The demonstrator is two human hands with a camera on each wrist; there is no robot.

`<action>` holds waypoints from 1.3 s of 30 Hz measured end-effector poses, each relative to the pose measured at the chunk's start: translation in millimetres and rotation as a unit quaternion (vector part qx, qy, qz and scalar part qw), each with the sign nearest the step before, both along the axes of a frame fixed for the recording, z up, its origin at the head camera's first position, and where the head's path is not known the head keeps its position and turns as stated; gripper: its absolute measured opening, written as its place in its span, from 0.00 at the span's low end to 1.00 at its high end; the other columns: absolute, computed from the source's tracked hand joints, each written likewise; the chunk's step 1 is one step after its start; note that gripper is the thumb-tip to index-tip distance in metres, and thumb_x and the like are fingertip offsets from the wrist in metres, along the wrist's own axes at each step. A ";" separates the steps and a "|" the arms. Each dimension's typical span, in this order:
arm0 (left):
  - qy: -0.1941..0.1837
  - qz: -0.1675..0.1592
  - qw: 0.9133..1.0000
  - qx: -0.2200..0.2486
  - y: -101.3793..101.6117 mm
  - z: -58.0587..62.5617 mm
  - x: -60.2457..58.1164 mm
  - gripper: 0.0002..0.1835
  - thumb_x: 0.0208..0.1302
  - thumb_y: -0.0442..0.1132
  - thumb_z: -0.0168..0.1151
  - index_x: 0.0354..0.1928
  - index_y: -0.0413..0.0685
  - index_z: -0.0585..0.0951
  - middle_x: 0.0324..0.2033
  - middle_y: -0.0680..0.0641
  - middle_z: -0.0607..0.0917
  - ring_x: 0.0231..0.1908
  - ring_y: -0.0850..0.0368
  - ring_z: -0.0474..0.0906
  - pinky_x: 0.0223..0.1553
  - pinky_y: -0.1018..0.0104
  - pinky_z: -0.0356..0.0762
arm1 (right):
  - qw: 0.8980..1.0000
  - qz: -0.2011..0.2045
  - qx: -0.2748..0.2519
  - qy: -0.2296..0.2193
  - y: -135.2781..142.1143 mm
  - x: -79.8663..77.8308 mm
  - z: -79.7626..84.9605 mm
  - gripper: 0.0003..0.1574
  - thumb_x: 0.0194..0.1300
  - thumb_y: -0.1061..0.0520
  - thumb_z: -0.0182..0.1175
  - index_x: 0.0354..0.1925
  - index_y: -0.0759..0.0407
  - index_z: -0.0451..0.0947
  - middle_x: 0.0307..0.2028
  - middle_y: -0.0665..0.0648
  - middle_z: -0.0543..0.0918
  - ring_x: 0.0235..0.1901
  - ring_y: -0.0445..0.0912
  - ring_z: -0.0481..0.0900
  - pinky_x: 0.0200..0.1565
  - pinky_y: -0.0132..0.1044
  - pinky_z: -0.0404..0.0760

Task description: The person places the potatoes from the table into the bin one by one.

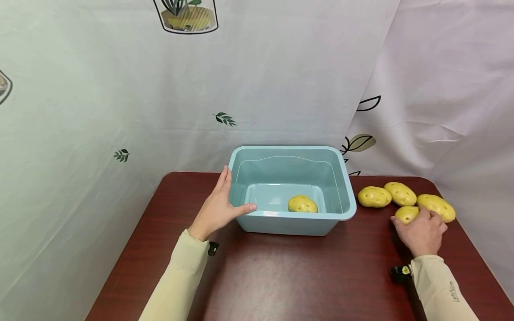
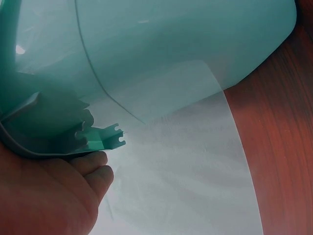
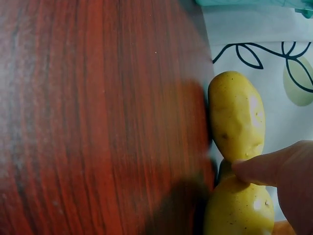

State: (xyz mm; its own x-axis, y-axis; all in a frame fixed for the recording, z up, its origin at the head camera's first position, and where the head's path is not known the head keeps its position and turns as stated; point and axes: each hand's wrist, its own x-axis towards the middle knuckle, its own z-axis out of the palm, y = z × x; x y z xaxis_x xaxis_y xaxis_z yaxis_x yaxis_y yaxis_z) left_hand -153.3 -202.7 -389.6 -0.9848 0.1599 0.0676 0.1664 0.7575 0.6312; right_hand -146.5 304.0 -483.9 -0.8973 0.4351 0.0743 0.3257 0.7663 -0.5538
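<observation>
A light blue plastic tub (image 1: 297, 225) stands on the table, with one yellow potato (image 1: 303, 204) on its floor. My left hand (image 1: 214, 210) rests at its front left corner, thumb along the front rim and straight fingers against the left side. In the left wrist view, the hand (image 2: 54, 193) lies right under the rim. At the table's right side my right hand (image 1: 423, 232) holds a potato (image 1: 406, 214) between thumb and fingers. A longer potato (image 1: 437, 207) lies just beyond that hand. In the right wrist view, a fingertip touches the lower potato (image 3: 239, 208).
Two more potatoes (image 1: 374, 196) lie together between the tub and the right hand, near the table's back edge. The dark red wooden table (image 1: 305, 276) ends at a hanging white cloth (image 1: 281, 89) printed with leaves.
</observation>
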 end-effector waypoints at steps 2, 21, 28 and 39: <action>0.001 -0.001 1.000 -0.001 0.2 0.0 -0.3 0.69 0.50 0.77 0.65 0.80 0.48 0.41 0.78 0.63 0.33 0.77 0.51 0.49 0.68 0.45 0.63 | 1.000 0.000 -0.004 -0.003 0.3 -0.1 -0.3 0.57 0.61 0.49 0.67 0.73 0.77 0.50 0.65 0.87 0.52 0.61 0.81 0.51 0.52 0.69 0.60; 0.001 -0.001 1.000 -0.006 1.0 1.3 -1.5 0.70 0.49 0.79 0.63 0.80 0.47 0.41 0.79 0.62 0.34 0.77 0.50 0.49 0.68 0.45 0.64 | 0.999 -0.009 -0.023 -0.024 4.6 0.5 -0.9 0.59 0.62 0.47 0.67 0.75 0.74 0.48 0.69 0.84 0.52 0.63 0.82 0.52 0.56 0.73 0.60; 0.004 -0.002 1.000 -0.006 0.6 0.6 -1.1 0.69 0.50 0.77 0.65 0.80 0.47 0.41 0.79 0.59 0.35 0.77 0.50 0.49 0.68 0.45 0.64 | 0.999 -0.009 -0.024 -0.027 4.7 1.9 -0.6 0.59 0.62 0.45 0.66 0.75 0.74 0.48 0.68 0.84 0.53 0.63 0.82 0.52 0.56 0.73 0.60; 0.005 -0.002 1.000 0.002 -0.1 -0.7 -0.3 0.67 0.53 0.71 0.68 0.80 0.47 0.41 0.78 0.62 0.34 0.77 0.51 0.47 0.68 0.45 0.62 | 1.000 -0.011 -0.023 -0.014 2.8 5.6 1.1 0.58 0.61 0.46 0.67 0.74 0.75 0.51 0.67 0.84 0.57 0.63 0.82 0.54 0.57 0.73 0.59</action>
State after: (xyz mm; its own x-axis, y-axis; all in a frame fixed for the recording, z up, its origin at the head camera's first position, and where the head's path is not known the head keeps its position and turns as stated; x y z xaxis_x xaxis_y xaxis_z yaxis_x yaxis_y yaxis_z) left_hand -153.6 -202.7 -390.3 -0.9835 0.1633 0.0785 0.1758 0.7549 0.6318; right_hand -140.9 306.9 -482.8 -0.8893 0.4565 0.0285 0.3574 0.7324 -0.5795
